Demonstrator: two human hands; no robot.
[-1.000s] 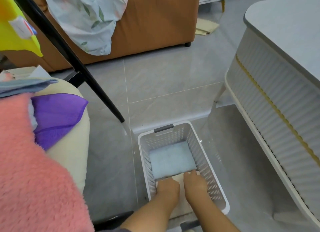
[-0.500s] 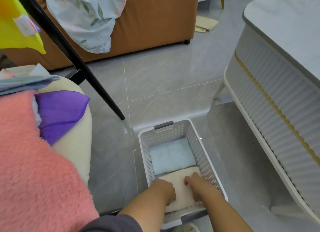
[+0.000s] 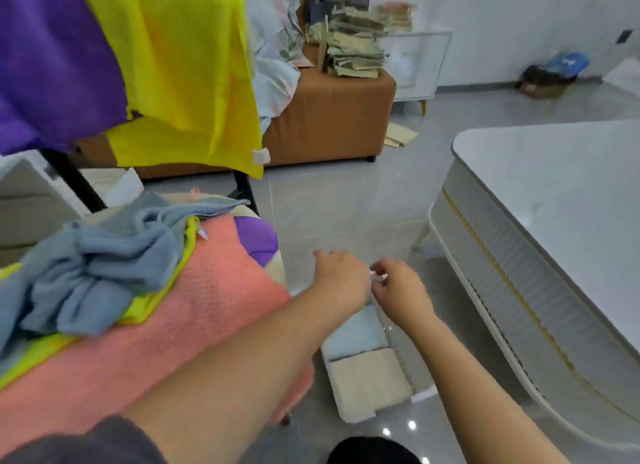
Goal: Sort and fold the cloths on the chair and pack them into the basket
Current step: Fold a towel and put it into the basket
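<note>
In the basket (image 3: 423,393) lie the blue cloth (image 3: 356,335) and cream cloth (image 3: 370,384), the heap (image 3: 207,307) at nine o'clock waits; left hand (image 3: 341,276) shows relaxed fingers, right hand (image 3: 398,290) too blurred to tell.

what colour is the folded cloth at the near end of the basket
The cloth is cream; the head view shows it best.
</note>
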